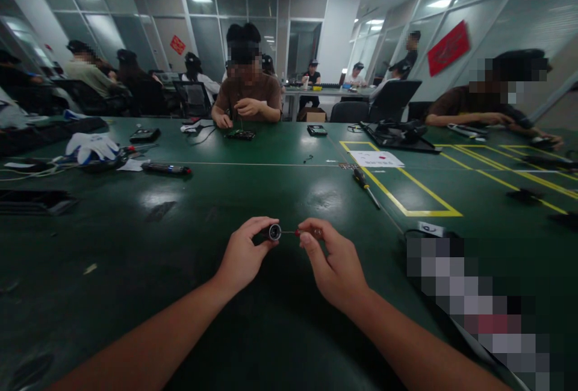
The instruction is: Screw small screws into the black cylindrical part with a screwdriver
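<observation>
In front of me, just above the green table (208, 198), my left hand (241, 252) pinches a small dark round piece (274, 232) between thumb and fingers. Its silver-ringed end faces me, and its exact kind cannot be made out. My right hand (336, 258) closes around a slim screwdriver (297, 232) with a red collar and a partly see-through handle. The thin shaft points left, its tip at the side of the round piece; whether it touches or enters is too small to tell. My fingers hide part of both things.
Beyond my right hand lies a black-and-yellow screwdriver (367, 187), near yellow tape lines and a paper sheet (377, 159). White-blue gloves (93, 149) and a dark pen-shaped tool (166, 169) are at left. A blurred-out object (474, 300) occupies the right. A co-worker (246, 93) sits opposite.
</observation>
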Motion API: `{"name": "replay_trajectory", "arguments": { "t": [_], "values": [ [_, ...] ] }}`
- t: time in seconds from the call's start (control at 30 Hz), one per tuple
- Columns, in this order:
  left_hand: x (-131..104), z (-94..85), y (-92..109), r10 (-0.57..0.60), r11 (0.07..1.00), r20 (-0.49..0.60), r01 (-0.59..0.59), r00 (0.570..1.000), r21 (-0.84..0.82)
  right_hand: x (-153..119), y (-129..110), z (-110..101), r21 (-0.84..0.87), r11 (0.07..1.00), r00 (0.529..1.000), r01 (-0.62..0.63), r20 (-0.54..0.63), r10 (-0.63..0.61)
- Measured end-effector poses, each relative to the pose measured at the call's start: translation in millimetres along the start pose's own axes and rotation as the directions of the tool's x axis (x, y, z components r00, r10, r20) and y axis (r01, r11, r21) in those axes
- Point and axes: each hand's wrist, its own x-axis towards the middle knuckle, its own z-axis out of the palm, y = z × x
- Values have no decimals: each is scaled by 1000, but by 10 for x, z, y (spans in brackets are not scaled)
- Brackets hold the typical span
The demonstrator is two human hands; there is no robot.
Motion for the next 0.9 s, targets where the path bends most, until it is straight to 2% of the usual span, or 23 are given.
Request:
{"name": "replay_trajectory", "arguments": {
  "t": [0.1,0.27,0.43,0.63,0.9],
  "values": [
    [-8,-2,16,-2,1000,7,2,1000,3,1,12,4,49,998,998,-45,40,43],
    [0,-13,23,-4,1000,-4,4,1000,21,-4,20,10,151,987,997,-50,71,40],
    [4,-28,53,-2,1000,3,2,1000,25,10,54,45,198,972,992,-124,10,124],
    [-10,-20,67,12,998,3,-12,1000,64,4,136,93,258,940,965,-225,-75,252],
    [-13,-16,60,13,998,4,-13,1000,62,2,67,73,247,955,981,-163,-59,183]
  ]
}}
